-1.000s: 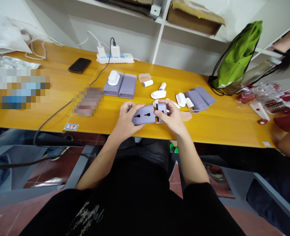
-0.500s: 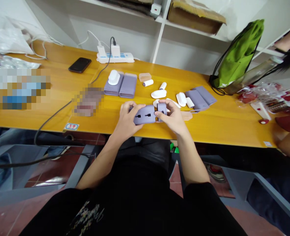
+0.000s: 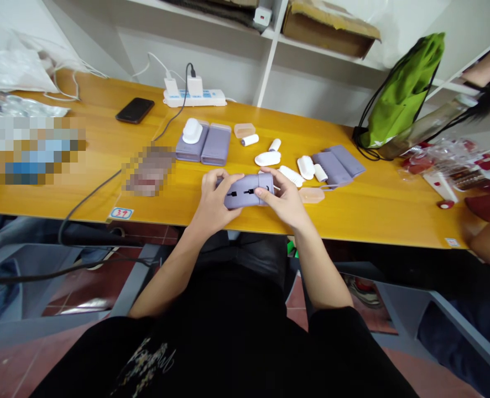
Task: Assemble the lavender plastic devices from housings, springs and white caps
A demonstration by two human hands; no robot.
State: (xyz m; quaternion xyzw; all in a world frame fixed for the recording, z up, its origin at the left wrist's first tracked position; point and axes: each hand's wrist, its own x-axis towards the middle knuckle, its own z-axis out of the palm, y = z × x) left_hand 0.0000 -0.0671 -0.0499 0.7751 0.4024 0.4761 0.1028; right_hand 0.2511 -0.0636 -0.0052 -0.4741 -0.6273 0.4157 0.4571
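Both hands closed: my left hand (image 3: 215,202) grips the purple case's (image 3: 243,190) body; my right hand (image 3: 283,196) pinches its end piece (image 3: 266,188).

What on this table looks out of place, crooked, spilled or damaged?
The lavender cases on the right lie askew, their ends not lined up, unlike the neat pair on the left. One white oval piece sits atop a case of that pair. I see no spill or damage.

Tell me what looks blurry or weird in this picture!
Head view: square blocks blur two left-hand patches; pale glare shines on the floor; the green bag looks stretched, probably by the wide lens; the held purple case looks clearer.
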